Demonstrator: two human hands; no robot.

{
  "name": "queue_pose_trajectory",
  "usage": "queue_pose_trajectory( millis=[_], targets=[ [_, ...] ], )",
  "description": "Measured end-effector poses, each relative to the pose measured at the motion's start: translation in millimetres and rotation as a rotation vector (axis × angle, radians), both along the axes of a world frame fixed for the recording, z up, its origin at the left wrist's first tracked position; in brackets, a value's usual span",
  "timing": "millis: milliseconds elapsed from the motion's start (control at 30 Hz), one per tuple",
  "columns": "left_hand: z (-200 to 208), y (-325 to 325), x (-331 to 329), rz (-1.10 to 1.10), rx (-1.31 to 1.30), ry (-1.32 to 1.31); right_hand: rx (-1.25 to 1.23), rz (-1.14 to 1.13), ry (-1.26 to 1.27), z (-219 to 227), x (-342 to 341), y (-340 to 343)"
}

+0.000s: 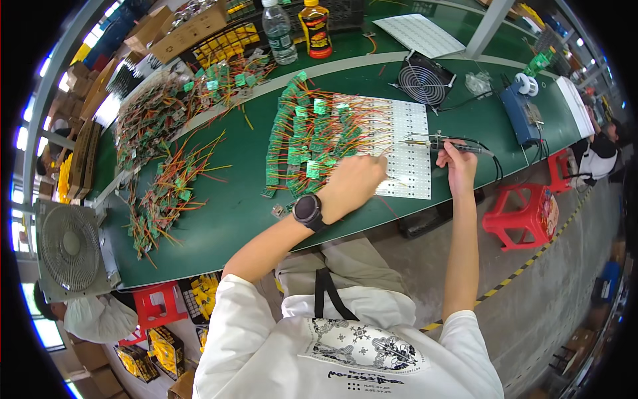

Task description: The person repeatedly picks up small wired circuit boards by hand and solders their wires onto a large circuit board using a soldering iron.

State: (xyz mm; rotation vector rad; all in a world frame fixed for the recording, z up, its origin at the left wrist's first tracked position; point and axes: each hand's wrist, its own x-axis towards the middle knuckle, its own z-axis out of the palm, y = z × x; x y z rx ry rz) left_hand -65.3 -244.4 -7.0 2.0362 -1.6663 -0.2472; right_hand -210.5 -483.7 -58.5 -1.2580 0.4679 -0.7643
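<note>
My right hand (457,165) grips a soldering iron (438,141), its metal tip pointing left over a white perforated panel (413,118) on the table. My left hand (359,181) is closed at the panel's lower left part, back of the hand upward; what its fingers pinch is hidden. Rows of small green circuit boards (299,130) with red and yellow wires lie to the left of the panel and partly over it. The wires (375,123) reach across the panel's left half. A dark watch sits on my left wrist.
Loose wired boards lie in a pile (169,193) and a larger heap (149,116) at left. Behind the panel stand a small black fan (423,83), a water bottle (279,33) and a sauce-like bottle (315,30). A blue soldering station (520,113) is at right. Red stools (522,213) stand beyond.
</note>
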Motion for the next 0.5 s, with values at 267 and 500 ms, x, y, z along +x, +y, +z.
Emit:
queue_pose_trajectory(
  millis=[267, 500],
  targets=[
    [-10, -4, 18, 0.185, -0.088, -0.056, -0.028, 0.017, 0.031, 6, -2, 3],
    [-23, -4, 15, 0.204, -0.258, -0.135, -0.09, 0.042, 0.074, 6, -1, 4]
  ],
)
